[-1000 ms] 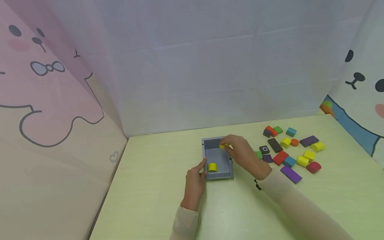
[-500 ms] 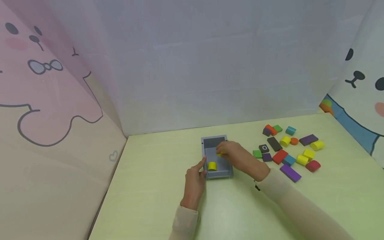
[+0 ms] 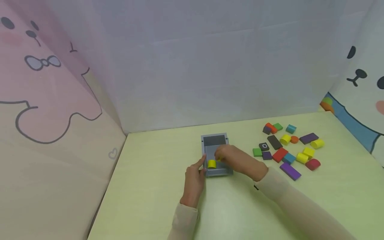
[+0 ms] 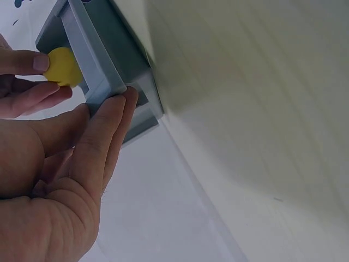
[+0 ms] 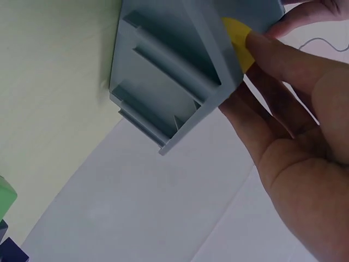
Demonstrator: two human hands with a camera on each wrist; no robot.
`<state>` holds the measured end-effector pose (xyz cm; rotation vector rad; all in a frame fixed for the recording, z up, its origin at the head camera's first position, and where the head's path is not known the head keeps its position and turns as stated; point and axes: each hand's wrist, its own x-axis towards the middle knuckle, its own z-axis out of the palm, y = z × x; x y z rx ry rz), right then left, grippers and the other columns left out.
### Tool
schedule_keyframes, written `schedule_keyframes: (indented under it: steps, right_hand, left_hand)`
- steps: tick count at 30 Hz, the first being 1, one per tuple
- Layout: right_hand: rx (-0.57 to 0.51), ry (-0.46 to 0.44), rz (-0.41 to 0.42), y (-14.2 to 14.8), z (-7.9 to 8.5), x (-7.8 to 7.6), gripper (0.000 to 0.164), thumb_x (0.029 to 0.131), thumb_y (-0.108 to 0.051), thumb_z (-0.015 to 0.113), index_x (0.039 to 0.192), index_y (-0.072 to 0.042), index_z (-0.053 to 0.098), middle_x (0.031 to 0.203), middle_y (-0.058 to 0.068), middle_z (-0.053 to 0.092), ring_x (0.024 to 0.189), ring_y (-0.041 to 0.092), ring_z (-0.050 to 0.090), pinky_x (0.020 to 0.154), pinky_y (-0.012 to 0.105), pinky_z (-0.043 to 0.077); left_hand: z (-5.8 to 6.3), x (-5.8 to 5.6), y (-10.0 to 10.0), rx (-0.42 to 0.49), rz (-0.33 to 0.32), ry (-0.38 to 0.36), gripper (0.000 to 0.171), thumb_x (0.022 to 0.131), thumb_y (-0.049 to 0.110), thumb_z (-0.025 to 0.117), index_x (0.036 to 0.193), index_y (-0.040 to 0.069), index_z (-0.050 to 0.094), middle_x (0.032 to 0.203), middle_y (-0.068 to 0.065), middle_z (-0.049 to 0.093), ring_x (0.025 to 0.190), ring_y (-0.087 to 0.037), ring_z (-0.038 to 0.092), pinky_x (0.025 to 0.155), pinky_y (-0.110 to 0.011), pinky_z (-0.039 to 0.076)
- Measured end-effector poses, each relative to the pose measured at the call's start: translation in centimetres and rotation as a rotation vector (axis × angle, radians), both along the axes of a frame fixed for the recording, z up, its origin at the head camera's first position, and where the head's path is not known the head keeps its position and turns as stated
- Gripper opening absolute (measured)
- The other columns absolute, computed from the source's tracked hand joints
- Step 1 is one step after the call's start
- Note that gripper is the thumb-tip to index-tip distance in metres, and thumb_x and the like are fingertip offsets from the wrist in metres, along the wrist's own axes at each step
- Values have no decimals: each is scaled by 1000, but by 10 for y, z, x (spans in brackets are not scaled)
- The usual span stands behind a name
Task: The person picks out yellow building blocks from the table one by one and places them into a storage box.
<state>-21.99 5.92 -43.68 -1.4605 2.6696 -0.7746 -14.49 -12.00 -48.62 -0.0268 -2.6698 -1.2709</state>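
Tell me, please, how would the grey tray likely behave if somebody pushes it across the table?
The grey tray is probably stiff: its walls look straight, with ribs showing in the right wrist view. It should slide rather than roll or tip, being low and flat-sided. A push might shift the yellow block resting inside, since nothing visibly fixes it.

A gray, open-topped box (image 3: 214, 140) is standing upright on the worktop (image 3: 150, 166), its left side touching the left grip (image 3: 194, 180). Inside, toward the near left corner, a yellow cylindrical block (image 3: 211, 164) is resting. Just right of it, a second yellow block (image 4: 62, 68), round-faced and partly hidden, is being pinched by the right grip (image 3: 235, 158).
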Motion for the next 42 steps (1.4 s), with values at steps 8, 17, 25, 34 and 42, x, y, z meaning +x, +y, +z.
schedule_keyframes:
  steps: [8, 17, 25, 34, 42]
  right_hand:
    - [51, -6, 30, -5, -2, 2, 18, 72, 7, 70, 80, -10, 70, 77, -4, 63, 69, 8, 51, 67, 30, 50]
    - [102, 20, 7, -8, -6, 6, 16, 73, 6, 68, 83, -7, 68, 80, 0, 63, 71, 9, 52, 68, 29, 50]
    - [132, 54, -8, -9, -7, 8, 15, 74, 5, 68, 82, -8, 66, 78, -2, 61, 70, 8, 50, 68, 28, 49]
    - [132, 80, 12, -10, -11, 7, 14, 75, 5, 66, 77, -8, 63, 71, -3, 57, 64, 8, 45, 61, 27, 46]
    - [152, 92, -2, -12, -13, 7, 14, 77, 2, 67, 74, -10, 61, 65, -8, 50, 61, 7, 41, 57, 25, 42]
  left_hand:
    - [0, 1, 1, 4, 2, 19, 55, 80, -6, 63, 128, 20, 51, 53, 3, 45, 40, -2, 25, 40, -22, 28]
    - [2, 1, 1, -10, 8, 13, 56, 80, -5, 63, 128, 21, 51, 52, 4, 44, 40, -2, 23, 40, -22, 27]
    - [3, 1, 1, -6, 5, -8, 56, 81, -4, 62, 129, 23, 50, 48, 4, 42, 38, -1, 24, 39, -21, 26]
    - [2, 1, 1, -13, 2, 15, 56, 80, -5, 63, 128, 21, 51, 51, 3, 45, 39, -1, 25, 39, -22, 28]
    - [2, 1, 1, -14, 8, 15, 57, 80, -5, 63, 128, 22, 51, 55, 1, 49, 39, -2, 26, 39, -23, 29]
